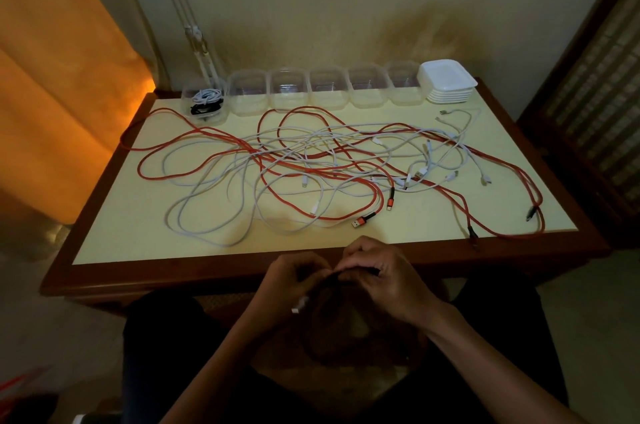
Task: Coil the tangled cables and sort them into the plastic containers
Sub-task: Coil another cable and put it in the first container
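Observation:
A tangle of red cables (304, 160) and white cables (221, 181) sprawls across the yellow table (131, 236). Along the table's far edge stands a row of clear plastic containers (327, 89). The leftmost container (204, 101) holds a coiled white cable and a coiled black one. Below the table's near edge, over my lap, my left hand (294, 280) and my right hand (377, 273) both grip a dark cable (341, 276) between their fingers. A white plug (300, 305) hangs under my left hand.
A stack of white lids (446, 81) sits at the back right, beside the containers. The table has a dark wooden rim (156, 281). An orange curtain (52, 77) hangs at the left and a dark cabinet (588, 94) stands at the right.

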